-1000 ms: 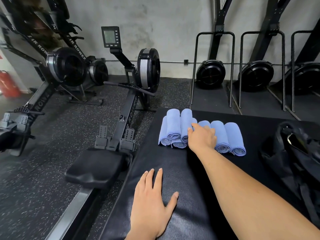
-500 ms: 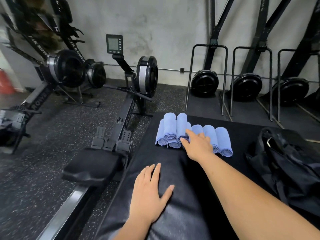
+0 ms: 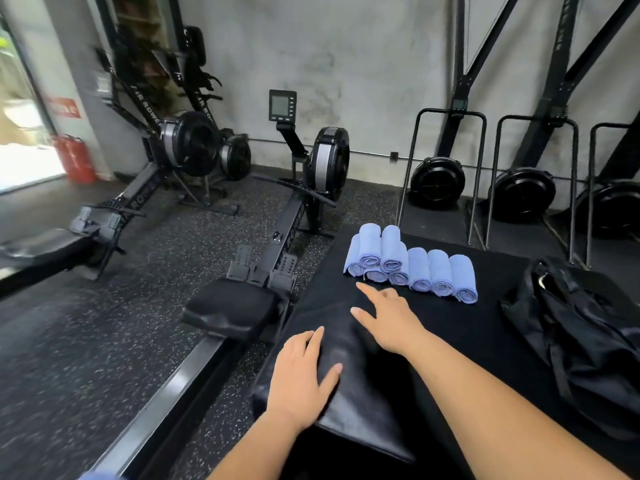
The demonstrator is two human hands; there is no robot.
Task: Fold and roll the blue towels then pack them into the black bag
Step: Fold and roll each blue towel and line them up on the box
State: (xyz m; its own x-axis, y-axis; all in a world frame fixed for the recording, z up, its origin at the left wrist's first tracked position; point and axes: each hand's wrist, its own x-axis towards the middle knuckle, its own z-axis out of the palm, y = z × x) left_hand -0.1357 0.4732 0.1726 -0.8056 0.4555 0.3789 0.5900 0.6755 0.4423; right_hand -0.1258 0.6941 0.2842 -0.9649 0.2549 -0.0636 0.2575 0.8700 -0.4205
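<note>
Several rolled blue towels (image 3: 412, 265) lie in a row at the far end of a black padded bench (image 3: 467, 327), with two rolls stacked on top at the left. The black bag (image 3: 585, 341) slumps on the bench at the right, its mouth partly open. My right hand (image 3: 388, 317) hovers just in front of the rolls with fingers spread, touching none of them. Flat on the bench's near left corner rests my left hand (image 3: 301, 379), holding nothing.
A rowing machine (image 3: 294, 216) with its seat (image 3: 235, 306) stands close along the bench's left side; another rower (image 3: 166, 161) is further left. Upright machines (image 3: 438, 181) line the back wall. A red extinguisher (image 3: 74, 157) stands by the doorway.
My right hand has pulled back off the towel rolls toward me and now hangs free in front of them. The left hand stays on the bench. My head has tilted up and left.
</note>
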